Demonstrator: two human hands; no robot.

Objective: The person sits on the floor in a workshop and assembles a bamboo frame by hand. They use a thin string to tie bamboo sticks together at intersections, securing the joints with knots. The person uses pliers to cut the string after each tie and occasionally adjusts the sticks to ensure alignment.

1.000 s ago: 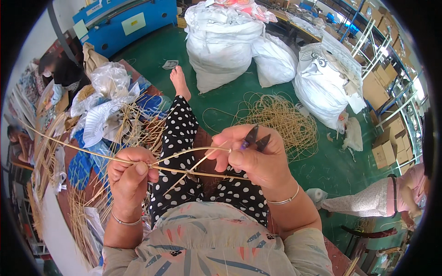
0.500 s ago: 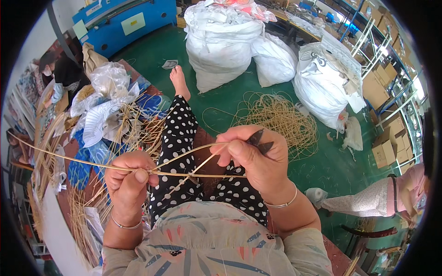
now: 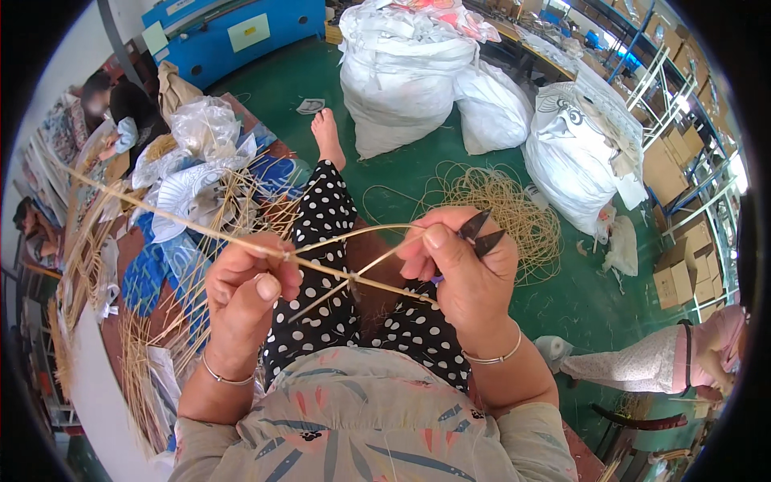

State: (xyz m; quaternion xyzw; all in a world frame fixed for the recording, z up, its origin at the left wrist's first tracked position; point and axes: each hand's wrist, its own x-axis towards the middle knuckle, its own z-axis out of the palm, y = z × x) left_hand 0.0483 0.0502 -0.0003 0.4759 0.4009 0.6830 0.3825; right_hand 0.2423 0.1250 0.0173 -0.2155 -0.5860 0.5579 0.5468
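By the left hand (image 3: 241,289), a long tan cane strip (image 3: 193,225) is borne across curled fingers at a tied joint, with the thumb seen apart beneath it; whether it is gripped there cannot be told. By the right hand (image 3: 466,269), a thinner cane strip (image 3: 353,233) arched from that joint is pinched between thumb and forefinger, while dark-bladed scissors (image 3: 487,243) are held with their tips spread above the knuckles. From the pinch, a straight length is slanted down across the long strip. All of this is suspended above the polka-dotted trousers (image 3: 325,209), between the hands.

Underneath, a reddish-brown platform (image 3: 365,245) is seen; toward its left edge loose canes (image 3: 140,377) and blue printed sheeting (image 3: 144,277) are heaped, with a clear plastic bag (image 3: 206,124) near its far corner. Beyond its right edge, a tangled cane coil (image 3: 502,221) is spread on the green floor (image 3: 401,181).
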